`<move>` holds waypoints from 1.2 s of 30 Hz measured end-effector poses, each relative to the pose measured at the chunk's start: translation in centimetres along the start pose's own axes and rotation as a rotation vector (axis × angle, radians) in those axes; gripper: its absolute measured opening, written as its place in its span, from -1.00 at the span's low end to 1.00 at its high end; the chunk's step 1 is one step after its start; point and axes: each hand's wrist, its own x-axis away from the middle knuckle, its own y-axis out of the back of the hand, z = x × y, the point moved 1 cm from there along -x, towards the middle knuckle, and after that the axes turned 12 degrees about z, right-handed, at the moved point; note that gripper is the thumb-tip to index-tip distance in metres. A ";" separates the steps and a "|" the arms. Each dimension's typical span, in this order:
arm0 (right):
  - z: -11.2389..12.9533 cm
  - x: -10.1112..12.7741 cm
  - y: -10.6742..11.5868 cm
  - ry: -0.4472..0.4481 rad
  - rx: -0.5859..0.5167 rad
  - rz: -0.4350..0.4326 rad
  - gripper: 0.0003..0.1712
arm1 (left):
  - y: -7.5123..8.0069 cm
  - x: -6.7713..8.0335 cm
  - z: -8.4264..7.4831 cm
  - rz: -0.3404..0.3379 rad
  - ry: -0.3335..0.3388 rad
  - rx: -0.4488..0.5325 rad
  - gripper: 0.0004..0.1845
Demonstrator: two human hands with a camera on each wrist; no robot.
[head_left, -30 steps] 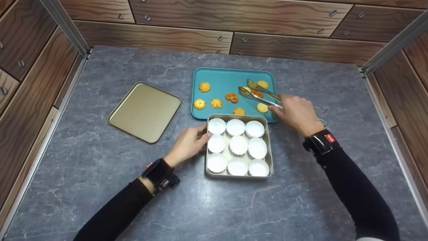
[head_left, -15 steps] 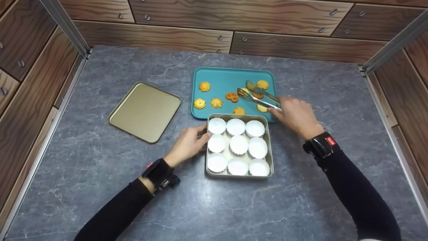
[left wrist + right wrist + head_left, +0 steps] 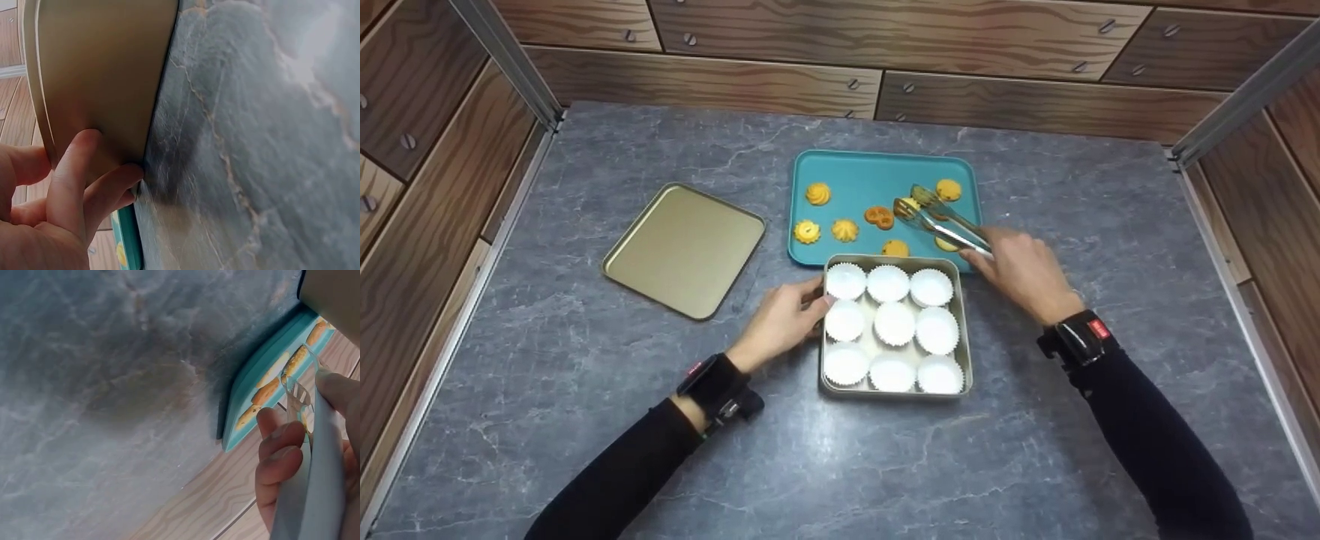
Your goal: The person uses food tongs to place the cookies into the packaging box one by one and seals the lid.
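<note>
A square metal tin (image 3: 964,330) holds several white paper cups (image 3: 894,324). My left hand (image 3: 782,322) rests its fingers against the tin's left wall (image 3: 95,101). Behind it a teal tray (image 3: 870,176) carries several cookies (image 3: 819,194). My right hand (image 3: 1024,270) grips metal tongs (image 3: 941,217), whose tips straddle a brown cookie on the tray's right half. In the right wrist view the tongs (image 3: 315,472) run past my fingers toward the tray (image 3: 264,377).
A gold tin lid (image 3: 685,249) lies upside down to the left of the tray. Grey marble counter (image 3: 840,465) spreads all around. Wooden drawer fronts (image 3: 885,45) and metal rails wall in the back and both sides.
My right hand has drawn back toward me a little and the tongs' tips have closed in around a cookie. My left hand has stayed on the tin.
</note>
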 end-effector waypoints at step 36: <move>5.0 7.1 0.9 0.358 -0.066 -0.168 -0.48 | 0.3 0.3 0.4 0.035 0.048 0.142 -0.35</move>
